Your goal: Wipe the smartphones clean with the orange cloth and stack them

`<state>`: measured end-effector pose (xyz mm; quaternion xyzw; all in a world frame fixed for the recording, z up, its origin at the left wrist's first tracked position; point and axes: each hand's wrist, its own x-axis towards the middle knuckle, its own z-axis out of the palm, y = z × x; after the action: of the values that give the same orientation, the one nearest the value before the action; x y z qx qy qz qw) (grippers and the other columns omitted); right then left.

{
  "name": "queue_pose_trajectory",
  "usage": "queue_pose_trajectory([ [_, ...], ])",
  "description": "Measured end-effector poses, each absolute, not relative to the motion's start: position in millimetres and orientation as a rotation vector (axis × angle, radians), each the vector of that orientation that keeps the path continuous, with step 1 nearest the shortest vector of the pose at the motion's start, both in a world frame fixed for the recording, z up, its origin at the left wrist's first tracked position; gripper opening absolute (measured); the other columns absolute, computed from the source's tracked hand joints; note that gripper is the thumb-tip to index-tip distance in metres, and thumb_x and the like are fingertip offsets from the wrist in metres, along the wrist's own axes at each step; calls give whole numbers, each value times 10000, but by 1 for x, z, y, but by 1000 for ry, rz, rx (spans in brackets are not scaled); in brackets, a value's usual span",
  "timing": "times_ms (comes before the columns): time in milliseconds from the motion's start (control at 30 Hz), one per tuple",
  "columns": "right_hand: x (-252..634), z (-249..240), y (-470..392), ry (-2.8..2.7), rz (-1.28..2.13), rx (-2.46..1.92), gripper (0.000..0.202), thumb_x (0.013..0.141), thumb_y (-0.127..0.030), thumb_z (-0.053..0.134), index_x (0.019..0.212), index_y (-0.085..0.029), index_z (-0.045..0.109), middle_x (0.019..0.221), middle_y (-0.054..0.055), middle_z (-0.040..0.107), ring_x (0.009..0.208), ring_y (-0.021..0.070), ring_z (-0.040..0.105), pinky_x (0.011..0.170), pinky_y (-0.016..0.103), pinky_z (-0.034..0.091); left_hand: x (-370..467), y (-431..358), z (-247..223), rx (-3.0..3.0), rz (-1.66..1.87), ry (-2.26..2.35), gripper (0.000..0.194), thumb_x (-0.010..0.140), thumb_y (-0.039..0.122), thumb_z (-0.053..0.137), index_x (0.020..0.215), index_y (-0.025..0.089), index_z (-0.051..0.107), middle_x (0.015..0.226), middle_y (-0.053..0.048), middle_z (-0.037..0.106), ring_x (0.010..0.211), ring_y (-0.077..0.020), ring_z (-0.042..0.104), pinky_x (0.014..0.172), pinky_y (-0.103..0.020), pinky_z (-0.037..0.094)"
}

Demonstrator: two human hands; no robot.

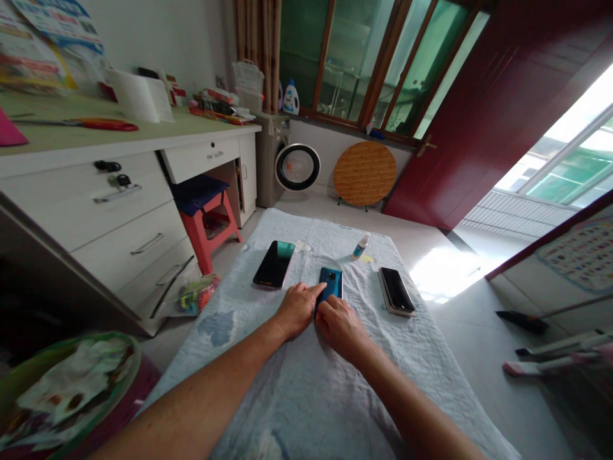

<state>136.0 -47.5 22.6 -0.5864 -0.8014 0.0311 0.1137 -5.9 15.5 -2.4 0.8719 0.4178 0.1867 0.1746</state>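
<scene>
Head view: left hand (301,305) palm-down, index finger straight on blue phone (333,280).

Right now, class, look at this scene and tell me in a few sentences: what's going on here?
A person has both hands at a blue phone, which lies back up on a cloth. The left hand has its index finger on the phone's back, and the right hand is bent over its lower end. A black phone lies to the left, another phone to the right, and a small bottle stands beyond.
</scene>
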Motion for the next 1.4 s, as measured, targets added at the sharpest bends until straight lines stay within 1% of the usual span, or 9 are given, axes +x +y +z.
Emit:
queue_pose_trajectory([
  [200,121,22,-38,-2296,100,-1818,101,862,-206,537,922,-186,615,885,59,598,799,172,550,659,266,348,-7,17,-5,2414,587,1179,475,906,221,448,1379,214,489,968,-80,675,915,-227,595,858,-349,466],
  [367,119,19,-33,-2213,125,-1856,120,846,-195,526,934,-186,608,887,56,596,793,167,547,660,258,346,-7,17,-3,2400,570,1157,524,880,148,430,1404,164,445,1099,-101,673,979,-226,593,913,-359,453],
  [567,132,19,-27,-2182,245,-1928,39,803,-191,570,836,-182,587,850,31,569,729,135,519,623,237,317,-6,16,-7,2435,569,1137,598,828,72,408,1415,185,405,1296,-76,608,1063,-227,563,952,-375,432],
  [733,139,19,-14,-2138,281,-1929,36,793,-177,583,823,-172,602,803,20,567,690,125,505,615,229,305,-5,15,-11,2459,555,1177,653,790,74,440,1430,176,366,1244,-89,631,1043,-233,559,935,-378,431],
  [867,141,20,-5,-2081,291,-1933,50,838,-206,578,830,-166,607,805,27,583,703,124,521,627,223,321,-6,13,-8,2471,535,1183,682,760,88,464,1430,165,361,1224,-103,630,1031,-242,558,937,-395,426],
  [967,143,22,2,-2071,246,-1991,120,895,-255,535,853,-168,607,830,38,581,670,118,515,598,228,314,-7,11,-3,2475,521,1200,714,732,128,514,1428,163,360,1160,-112,639,1032,-253,560,949,-407,419],
  [1067,146,23,8,-2063,181,-2002,138,908,-262,524,849,-171,609,831,37,567,675,119,508,597,231,319,-9,9,0,2480,523,1189,758,722,241,599,1431,154,344,1128,-123,632,1051,-280,553,957,-418,417],
  [1200,150,25,9,-2082,154,-1920,123,890,-217,546,806,-172,625,823,28,551,706,122,496,647,229,353,-9,7,-3,2460,558,1167,848,736,452,667,1446,167,298,1248,-141,588,1114,-312,534,984,-447,399],
  [1400,150,31,-8,-2321,187,-1641,200,929,-215,514,791,-170,651,843,25,551,813,128,508,800,246,380,-7,10,-14,2423,695,1103,994,728,415,702,1498,206,109,1485,-153,378,1293,-320,438,1048,-471,362],
])
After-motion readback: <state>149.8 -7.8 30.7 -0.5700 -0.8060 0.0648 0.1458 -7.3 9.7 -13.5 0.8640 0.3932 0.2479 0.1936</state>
